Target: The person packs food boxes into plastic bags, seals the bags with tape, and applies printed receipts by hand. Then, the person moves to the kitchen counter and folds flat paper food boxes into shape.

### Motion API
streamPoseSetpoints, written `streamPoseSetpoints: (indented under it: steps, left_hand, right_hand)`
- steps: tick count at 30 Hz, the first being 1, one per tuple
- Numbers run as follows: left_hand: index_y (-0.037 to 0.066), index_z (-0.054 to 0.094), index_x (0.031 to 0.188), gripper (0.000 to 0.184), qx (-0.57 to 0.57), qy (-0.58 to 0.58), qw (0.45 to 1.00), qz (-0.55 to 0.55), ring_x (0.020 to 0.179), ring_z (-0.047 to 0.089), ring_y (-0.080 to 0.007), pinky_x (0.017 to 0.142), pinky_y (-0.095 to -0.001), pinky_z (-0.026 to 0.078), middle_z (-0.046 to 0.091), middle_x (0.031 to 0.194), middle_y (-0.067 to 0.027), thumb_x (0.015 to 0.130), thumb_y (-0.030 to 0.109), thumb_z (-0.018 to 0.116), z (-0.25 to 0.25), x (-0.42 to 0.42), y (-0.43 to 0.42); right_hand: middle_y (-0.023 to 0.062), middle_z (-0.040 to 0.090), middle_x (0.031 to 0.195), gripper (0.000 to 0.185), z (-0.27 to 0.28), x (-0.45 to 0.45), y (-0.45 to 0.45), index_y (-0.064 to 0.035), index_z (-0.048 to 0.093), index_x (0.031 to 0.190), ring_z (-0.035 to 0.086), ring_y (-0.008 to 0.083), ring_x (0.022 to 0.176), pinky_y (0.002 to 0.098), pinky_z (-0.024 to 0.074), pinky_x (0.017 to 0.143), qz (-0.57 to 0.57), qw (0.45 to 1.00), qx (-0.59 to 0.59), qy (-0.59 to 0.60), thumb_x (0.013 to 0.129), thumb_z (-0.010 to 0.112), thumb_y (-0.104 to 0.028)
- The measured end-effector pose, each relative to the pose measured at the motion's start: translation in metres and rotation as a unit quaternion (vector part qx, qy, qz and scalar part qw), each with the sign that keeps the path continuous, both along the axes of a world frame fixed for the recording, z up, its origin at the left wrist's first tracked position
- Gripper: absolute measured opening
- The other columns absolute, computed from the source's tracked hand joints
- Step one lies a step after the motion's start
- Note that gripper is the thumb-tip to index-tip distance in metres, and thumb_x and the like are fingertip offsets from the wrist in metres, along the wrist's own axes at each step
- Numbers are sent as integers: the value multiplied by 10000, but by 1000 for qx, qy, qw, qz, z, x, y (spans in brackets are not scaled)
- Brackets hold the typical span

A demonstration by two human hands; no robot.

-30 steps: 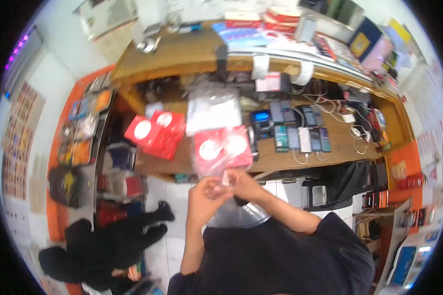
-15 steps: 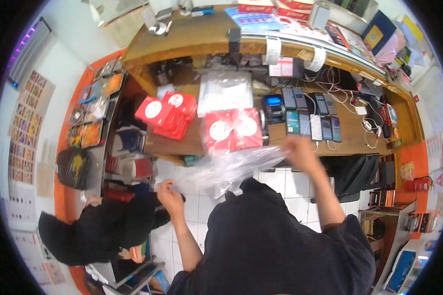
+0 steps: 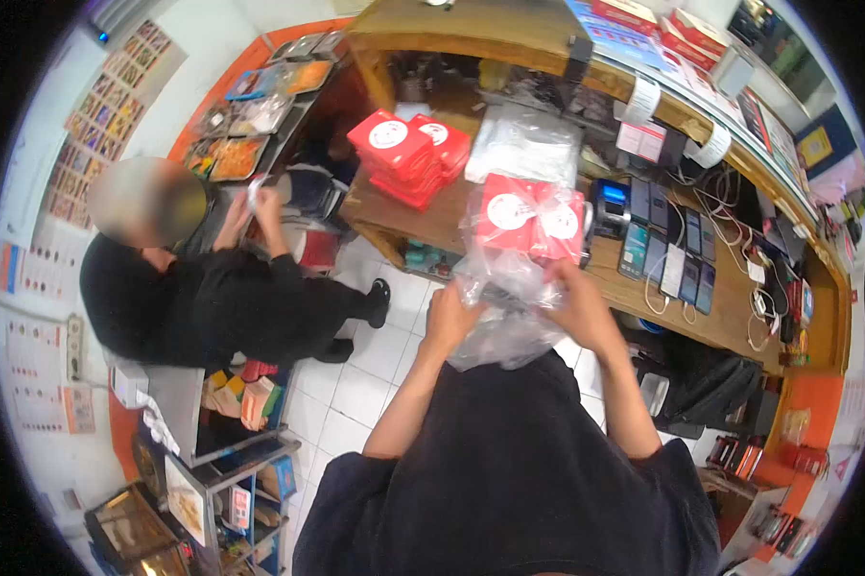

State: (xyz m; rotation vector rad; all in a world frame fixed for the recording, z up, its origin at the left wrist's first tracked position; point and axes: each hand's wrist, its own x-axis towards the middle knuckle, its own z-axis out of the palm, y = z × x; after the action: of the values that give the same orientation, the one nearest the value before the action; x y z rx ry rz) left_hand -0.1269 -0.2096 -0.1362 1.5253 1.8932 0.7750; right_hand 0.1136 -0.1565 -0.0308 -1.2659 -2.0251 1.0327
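A clear plastic bag (image 3: 511, 338) hangs at the desk's front edge, bunched between my hands. My left hand (image 3: 450, 315) is closed on its left side. On the right side, my right hand (image 3: 580, 305) grips the same bag, close to the red boxes. Two red boxes with white round labels, one of them the left box (image 3: 507, 213), lie side by side on the desk, with clear plastic over and around them. Behind them is a stack of clear plastic bags (image 3: 526, 146). More red boxes (image 3: 401, 154) are piled to the left.
Several phones (image 3: 659, 252) and cables lie on the desk (image 3: 430, 227) at the right, beside a dark device with a blue screen (image 3: 612, 197). A person in black (image 3: 223, 305) sits at the left, hands raised near food trays (image 3: 236, 158). A shelf (image 3: 471, 26) rises behind.
The plastic bag, stretched wide between my hands half a second ago, is now bunched nearer the red boxes. My hands have come closer together. The view has shifted, showing more of the seated person.
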Motion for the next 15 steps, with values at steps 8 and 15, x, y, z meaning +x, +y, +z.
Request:
streamPoseSetpoints:
  steps: [8, 15]
  left_hand:
    - [41, 537, 1335, 568, -23, 226, 963, 144, 1139, 597, -392, 948, -525, 452, 607, 1198, -244, 785, 23, 676, -1, -70, -16]
    - [77, 248, 1575, 1000, 264, 7, 961, -82, 1026, 637, -328, 853, -413, 496, 624, 1181, -177, 698, 17, 726, 74, -11, 9]
  right_hand:
    - [73, 642, 784, 217, 7, 47, 28, 16, 614, 938, 603, 168, 745, 291, 464, 712, -171, 980, 64, -75, 727, 637, 65]
    - [139, 682, 844, 264, 42, 14, 49, 21, 641, 947, 643, 198, 793, 333, 492, 739, -3, 998, -55, -20, 688, 693, 13]
